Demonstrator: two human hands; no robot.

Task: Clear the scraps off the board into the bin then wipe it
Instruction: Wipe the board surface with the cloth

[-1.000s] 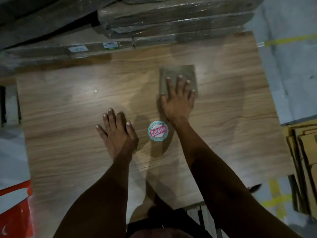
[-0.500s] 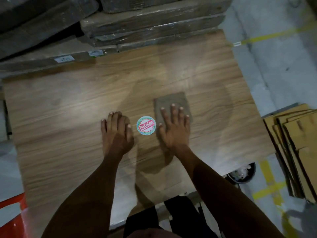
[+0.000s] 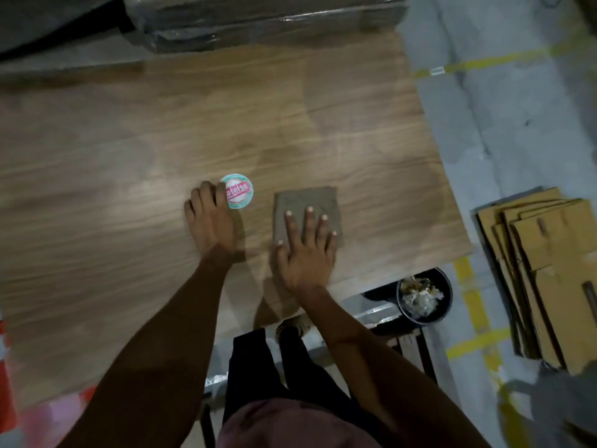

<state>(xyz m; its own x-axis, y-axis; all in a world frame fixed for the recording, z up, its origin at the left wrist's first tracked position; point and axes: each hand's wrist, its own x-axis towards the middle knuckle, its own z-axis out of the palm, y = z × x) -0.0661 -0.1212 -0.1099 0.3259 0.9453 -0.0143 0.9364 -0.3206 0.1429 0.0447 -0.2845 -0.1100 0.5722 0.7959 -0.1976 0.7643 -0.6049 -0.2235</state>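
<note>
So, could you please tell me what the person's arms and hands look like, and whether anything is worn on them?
Both arms are bare right down from the upper arm: no sleeves, gloves, watch or rings show. The left hand and right hand have short, pale fingernails. No markings or bandages are visible in this dim, slightly blurred view.

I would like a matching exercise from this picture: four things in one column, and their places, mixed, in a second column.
1. cloth
2. round sticker
3. bin
4. flattened cartons

a. on the floor below the board's near right corner
b. under the right hand
c. stacked on the floor at far right
d. at the left hand's fingertips

Pairs: 1-b, 2-d, 3-a, 4-c
</note>
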